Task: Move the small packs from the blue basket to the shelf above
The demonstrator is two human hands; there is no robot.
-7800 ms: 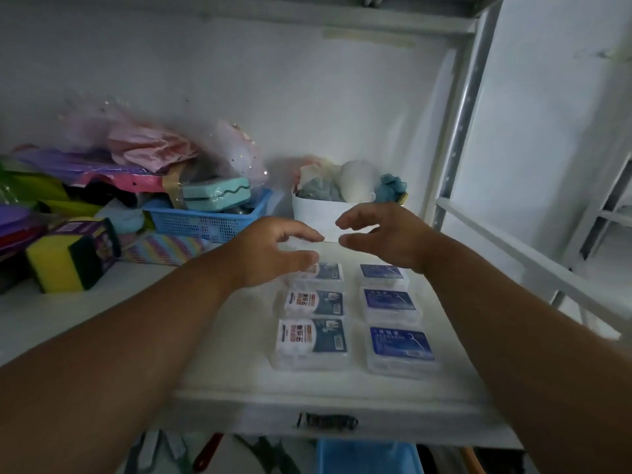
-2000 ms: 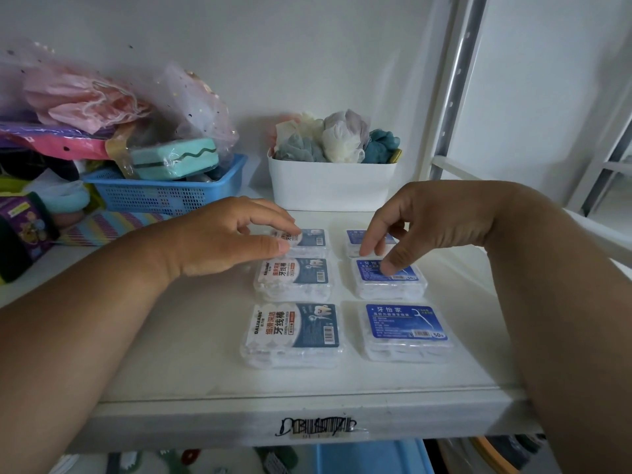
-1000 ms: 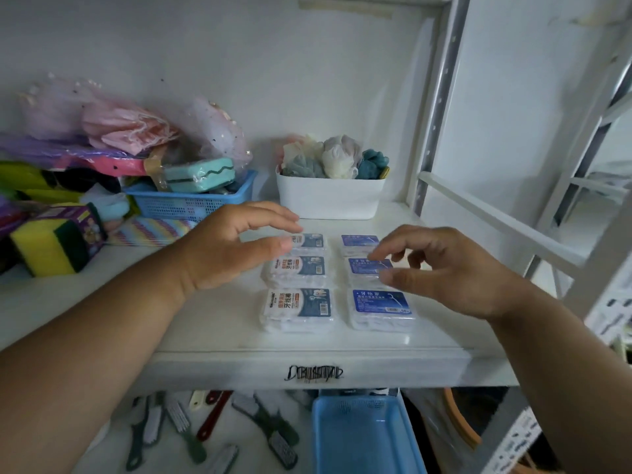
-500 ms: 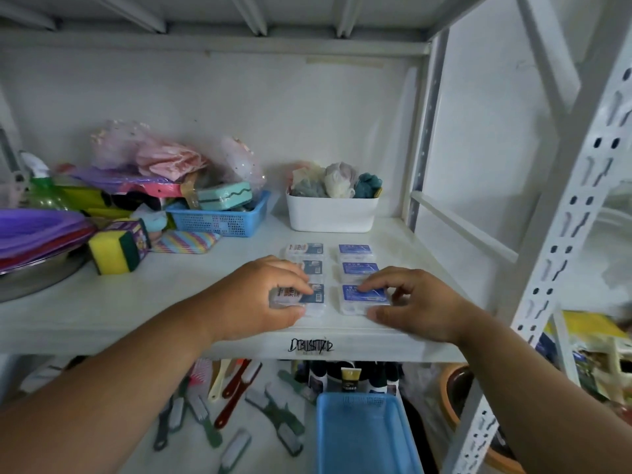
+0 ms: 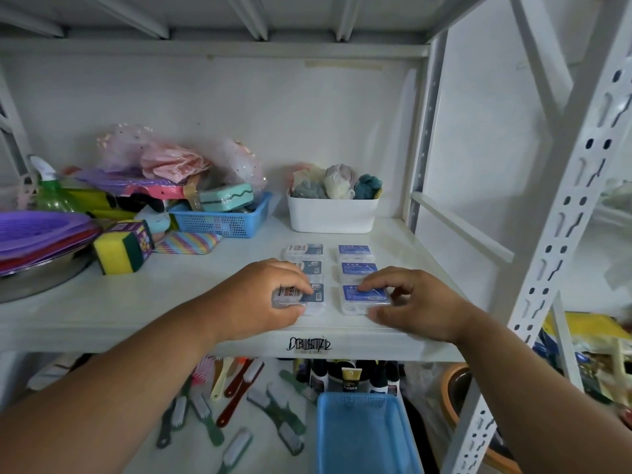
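Note:
Small clear packs with blue labels lie in two columns on the white shelf (image 5: pixel 171 302). The left column holds the back pack (image 5: pixel 304 249), the middle pack (image 5: pixel 314 267) and the front left pack (image 5: pixel 316 295). The right column holds a back pack (image 5: pixel 354 250), a middle pack (image 5: pixel 359 268) and the front right pack (image 5: pixel 359 294). My left hand (image 5: pixel 263 299) pinches the front left pack, fingers on top and thumb at its near edge. My right hand (image 5: pixel 420 302) holds the front right pack the same way. Below, the blue basket (image 5: pixel 362 400) shows no packs.
A white bin of bath puffs (image 5: pixel 331 213) stands behind the packs. A second blue basket (image 5: pixel 222 222), a yellow-green sponge (image 5: pixel 123 246) and a metal bowl (image 5: pixel 41 278) crowd the shelf's left. Brushes (image 5: pixel 205 412) lie below. A perforated rack post (image 5: pixel 564 234) rises at right.
Both hands have come forward from the back and middle packs to the front pair and closed around them. The view has pulled back, showing the lower shelf and blue basket.

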